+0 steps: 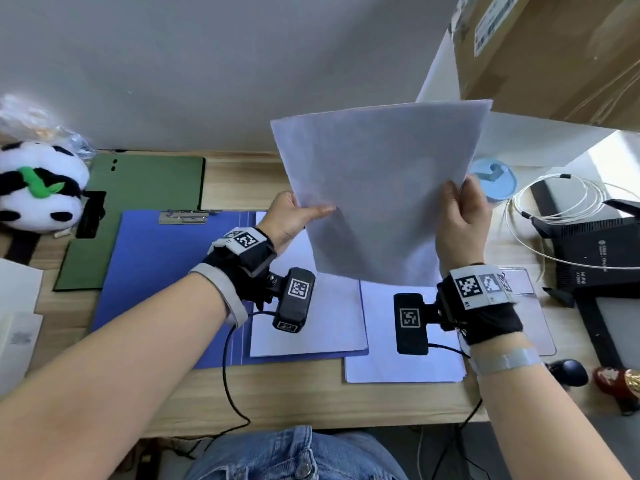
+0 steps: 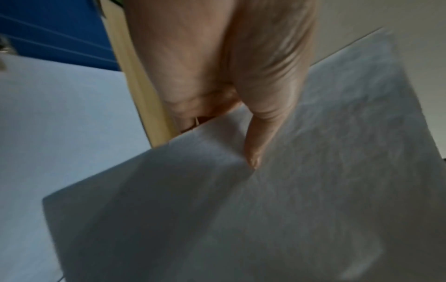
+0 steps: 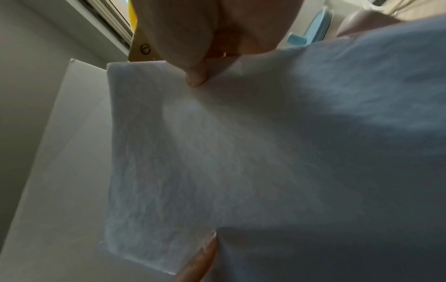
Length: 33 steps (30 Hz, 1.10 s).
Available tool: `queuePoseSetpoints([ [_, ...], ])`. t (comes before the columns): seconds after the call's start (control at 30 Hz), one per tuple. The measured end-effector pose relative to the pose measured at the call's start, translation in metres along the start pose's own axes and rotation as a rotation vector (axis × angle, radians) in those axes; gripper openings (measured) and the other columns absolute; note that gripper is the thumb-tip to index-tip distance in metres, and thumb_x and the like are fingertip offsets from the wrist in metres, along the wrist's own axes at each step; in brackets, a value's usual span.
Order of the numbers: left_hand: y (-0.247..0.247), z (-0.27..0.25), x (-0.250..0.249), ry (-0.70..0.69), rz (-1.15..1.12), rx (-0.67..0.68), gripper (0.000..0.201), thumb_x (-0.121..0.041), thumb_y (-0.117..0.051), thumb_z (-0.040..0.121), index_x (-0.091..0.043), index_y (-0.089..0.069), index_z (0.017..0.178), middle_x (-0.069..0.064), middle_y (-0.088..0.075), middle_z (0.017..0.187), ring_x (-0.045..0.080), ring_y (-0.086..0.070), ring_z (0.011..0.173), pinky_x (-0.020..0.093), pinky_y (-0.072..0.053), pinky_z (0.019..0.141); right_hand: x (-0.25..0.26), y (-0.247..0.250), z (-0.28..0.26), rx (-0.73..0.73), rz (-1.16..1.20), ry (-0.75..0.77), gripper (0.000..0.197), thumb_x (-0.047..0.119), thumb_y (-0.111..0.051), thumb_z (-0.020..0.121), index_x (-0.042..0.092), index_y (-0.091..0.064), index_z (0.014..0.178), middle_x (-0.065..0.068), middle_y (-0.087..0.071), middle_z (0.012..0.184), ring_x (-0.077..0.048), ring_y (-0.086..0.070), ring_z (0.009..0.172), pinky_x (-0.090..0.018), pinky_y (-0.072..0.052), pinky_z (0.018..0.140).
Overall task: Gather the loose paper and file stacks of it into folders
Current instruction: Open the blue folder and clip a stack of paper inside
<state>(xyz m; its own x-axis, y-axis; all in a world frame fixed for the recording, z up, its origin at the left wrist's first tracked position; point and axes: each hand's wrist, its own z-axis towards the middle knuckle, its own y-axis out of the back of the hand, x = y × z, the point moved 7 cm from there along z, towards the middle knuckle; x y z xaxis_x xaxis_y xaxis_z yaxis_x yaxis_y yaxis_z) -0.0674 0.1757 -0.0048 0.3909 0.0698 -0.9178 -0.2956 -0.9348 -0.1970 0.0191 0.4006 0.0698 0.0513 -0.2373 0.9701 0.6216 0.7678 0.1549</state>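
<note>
White paper stack [image 1: 377,188] upright, left hand [image 1: 287,220] and right hand [image 1: 459,220] fingers gripping its sides

My head camera looks forward and down from above the desk [image 1: 294,400], taking in both forearms, the wall behind and my lap at the bottom edge. The left wrist camera sits very close under my left hand [image 2: 224,76], looking along the thumb at the sheets of paper [image 2: 289,190]. The right wrist camera is as near, looking up past my right hand [image 3: 193,38] toward the wall. All three share the held paper.
</note>
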Motion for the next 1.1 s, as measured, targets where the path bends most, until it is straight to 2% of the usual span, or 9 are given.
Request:
queuePoseSetpoints([
  [0.07, 0.015, -0.005, -0.019, -0.051, -0.037, -0.037, 0.024, 0.003, -0.073, 0.067, -0.01, -0.07, 0.087, -0.007, -0.075, 0.078, 0.013, -0.07, 0.08, 0.031, -0.053, 0.092, 0.011, -0.014, -0.005, 0.034, 0.134, 0.022, 0.029, 0.012, -0.047, 0.09, 0.024, -0.038, 0.065, 0.018, -0.039, 0.055, 0.005, -0.032, 0.057, -0.013, -0.029, 0.059],
  [0.2, 0.042, -0.017, -0.04, -0.11, -0.039, -0.057, 0.026, 0.001, -0.072, 0.068, -0.009, -0.07, 0.092, -0.005, -0.075, 0.085, 0.016, -0.07, 0.085, 0.029, -0.055, 0.089, 0.025, -0.039, -0.01, 0.13, 0.253, 0.031, 0.013, 0.026, -0.052, 0.087, 0.025, -0.048, 0.074, 0.012, -0.049, 0.069, -0.002, -0.04, 0.07, -0.017, -0.036, 0.068],
  [0.37, 0.071, -0.025, -0.011, -0.03, 0.086, -0.118, 0.033, 0.007, -0.07, 0.076, 0.003, -0.066, 0.109, 0.003, -0.073, 0.095, 0.014, -0.069, 0.088, 0.027, -0.053, 0.091, -0.012, -0.064, -0.03, 0.185, 0.237, -0.173, 0.012, 0.013, -0.059, 0.088, 0.022, -0.065, 0.082, 0.017, -0.071, 0.071, 0.003, -0.061, 0.071, -0.015, -0.05, 0.07],
  [0.47, 0.078, -0.031, 0.02, 0.067, 0.149, -0.121, 0.038, 0.005, -0.071, 0.077, 0.006, -0.064, 0.114, -0.01, -0.073, 0.082, 0.0, -0.068, 0.075, 0.02, -0.054, 0.084, -0.045, -0.07, -0.048, 0.187, 0.189, -0.331, 0.009, 0.012, -0.065, 0.085, 0.02, -0.066, 0.08, 0.018, -0.071, 0.065, 0.006, -0.064, 0.064, -0.011, -0.05, 0.064],
  [0.53, 0.08, -0.033, 0.035, 0.116, 0.164, -0.102, 0.034, 0.003, -0.071, 0.078, 0.004, -0.066, 0.111, -0.006, -0.073, 0.086, 0.0, -0.068, 0.076, 0.019, -0.054, 0.084, -0.063, -0.07, -0.057, 0.183, 0.154, -0.407, 0.006, 0.012, -0.068, 0.083, 0.018, -0.067, 0.081, 0.016, -0.071, 0.069, 0.006, -0.065, 0.065, -0.014, -0.05, 0.067],
  [0.63, 0.076, -0.037, 0.042, 0.156, 0.161, -0.07, 0.025, 0.003, -0.07, 0.078, -0.005, -0.069, 0.102, -0.013, -0.074, 0.078, -0.002, -0.069, 0.072, 0.023, -0.053, 0.084, -0.077, -0.068, -0.066, 0.188, 0.1, -0.459, 0.006, 0.011, -0.069, 0.082, 0.017, -0.068, 0.083, 0.014, -0.071, 0.072, 0.007, -0.066, 0.065, -0.017, -0.049, 0.071],
  [0.77, 0.069, -0.039, 0.03, 0.139, 0.144, -0.085, 0.037, -0.003, -0.068, 0.083, 0.0, -0.061, 0.119, 0.009, -0.066, 0.11, 0.018, -0.064, 0.09, 0.025, -0.05, 0.088, -0.067, -0.07, -0.068, 0.223, 0.109, -0.446, 0.01, 0.009, -0.064, 0.085, 0.018, -0.068, 0.084, 0.015, -0.073, 0.07, 0.003, -0.067, 0.07, -0.012, -0.052, 0.067],
  [0.97, 0.106, -0.042, -0.007, 0.066, 0.142, -0.126, 0.041, -0.012, -0.067, 0.085, -0.005, -0.058, 0.125, 0.006, -0.063, 0.122, 0.018, -0.06, 0.112, 0.031, -0.045, 0.101, -0.03, -0.109, -0.054, 0.274, 0.101, -0.386, 0.017, 0.016, -0.057, 0.092, 0.021, -0.065, 0.078, 0.006, -0.066, 0.074, -0.011, -0.058, 0.074, -0.021, -0.048, 0.069],
  [1.1, 0.162, -0.051, -0.006, 0.151, 0.167, -0.163, 0.042, -0.011, -0.064, 0.087, -0.001, -0.055, 0.128, 0.006, -0.06, 0.122, 0.018, -0.056, 0.113, 0.031, -0.042, 0.103, -0.039, -0.162, -0.068, 0.374, 0.005, -0.475, 0.024, 0.026, -0.055, 0.09, 0.006, -0.06, 0.079, -0.004, -0.05, 0.076, -0.017, -0.044, 0.076, -0.03, -0.037, 0.068],
])
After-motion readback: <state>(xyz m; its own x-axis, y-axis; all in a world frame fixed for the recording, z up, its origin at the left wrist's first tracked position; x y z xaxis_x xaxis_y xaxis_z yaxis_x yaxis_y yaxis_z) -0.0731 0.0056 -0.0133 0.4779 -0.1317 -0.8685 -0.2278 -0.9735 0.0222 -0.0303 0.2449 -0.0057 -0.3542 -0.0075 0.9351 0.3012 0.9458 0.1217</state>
